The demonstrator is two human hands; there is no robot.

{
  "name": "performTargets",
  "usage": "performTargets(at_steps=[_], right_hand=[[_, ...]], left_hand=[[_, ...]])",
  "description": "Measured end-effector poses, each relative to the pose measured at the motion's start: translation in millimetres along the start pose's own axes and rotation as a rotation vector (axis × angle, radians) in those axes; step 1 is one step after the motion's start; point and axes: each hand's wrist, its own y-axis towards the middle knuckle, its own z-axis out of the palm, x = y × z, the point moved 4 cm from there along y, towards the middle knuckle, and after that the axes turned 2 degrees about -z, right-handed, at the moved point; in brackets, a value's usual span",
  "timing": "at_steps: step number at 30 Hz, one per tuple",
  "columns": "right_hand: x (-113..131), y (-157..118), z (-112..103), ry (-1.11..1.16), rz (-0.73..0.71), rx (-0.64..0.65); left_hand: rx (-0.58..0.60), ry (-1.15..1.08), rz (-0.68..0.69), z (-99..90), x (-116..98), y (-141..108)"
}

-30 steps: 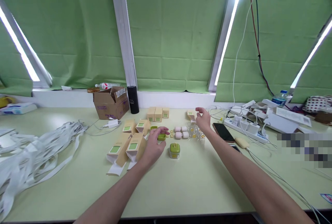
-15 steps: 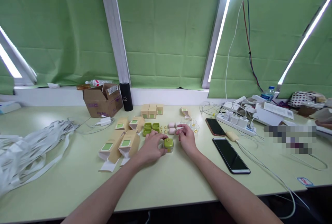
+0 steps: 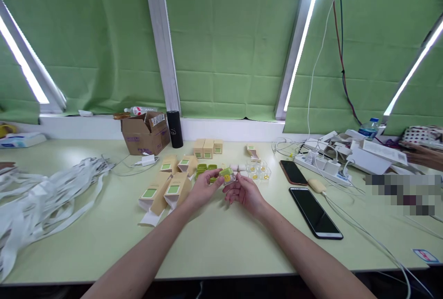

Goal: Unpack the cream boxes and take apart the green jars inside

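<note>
A small clear container with a green lid (image 3: pixel 227 176) is tilted up between my hands, its yellow-marked base showing. My left hand (image 3: pixel 206 190) pinches it from the left with thumb and fingers. At its right side, my right hand (image 3: pixel 246 193) has its thumb and fingertip closed on the clear edge, other fingers curled below. Beyond my left hand sit green lids (image 3: pixel 201 168), partly hidden by it. Pale pink rolls (image 3: pixel 236 168) lie just behind my right fingers. Several clear cups with yellow bottoms (image 3: pixel 258 171) stand to the right.
Opened kraft boxes (image 3: pixel 178 188) lie left of my hands; closed small boxes (image 3: pixel 208 147) stand behind. Two phones (image 3: pixel 315 213), a power strip (image 3: pixel 323 166) and cables are right. White straps (image 3: pixel 58 202), a cardboard box (image 3: pixel 145 135) and a black cylinder (image 3: pixel 175 129) are left.
The lidded container has been lifted off the table and tilted, base toward me. My right hand has come in from the pink rolls to its right side. The view has shifted slightly left.
</note>
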Motion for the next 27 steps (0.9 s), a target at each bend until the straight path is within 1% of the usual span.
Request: performTargets(at_steps=[1,3,6,10,13,15,18,20,23,27], right_hand=[[0.6,-1.5,4.3,0.039,0.01,0.051],[3.1,-4.8,11.1,0.097,0.011,0.112],[8.4,-8.6,16.5,0.14,-0.016,0.127],[15.6,-11.1,17.4,0.13,-0.061,0.078],[22.1,-12.4,16.4,0.102,-0.117,0.031],[24.9,-12.6,15.1,0.083,-0.149,-0.002],[25.3,-11.3,10.1,0.046,-0.211,-0.098],[24.6,-10.3,6.2,-0.039,-0.282,-0.181],[25.6,-12.5,5.8,-0.274,-0.425,-0.268],[31.7,-23.8,17.3,-0.558,-0.642,-0.269]], left_hand=[[0.004,-0.01,0.002,0.3,0.9,-0.1],[-0.002,-0.009,0.006,0.5,3.4,0.0],[-0.019,0.047,0.026,0.8,5.5,-0.2],[-0.022,0.115,0.09,3.6,1.5,-3.2],[-0.064,0.136,0.123,3.8,-3.3,-5.6],[-0.077,0.121,0.116,3.6,-5.6,-6.2],[-0.047,0.045,0.092,5.1,-7.9,-6.3],[-0.016,-0.01,0.069,7.5,-8.0,-6.3],[0.026,-0.096,0.035,11.6,-6.5,-6.8],[0.127,-0.226,0.039,16.2,-6.4,-9.2]])
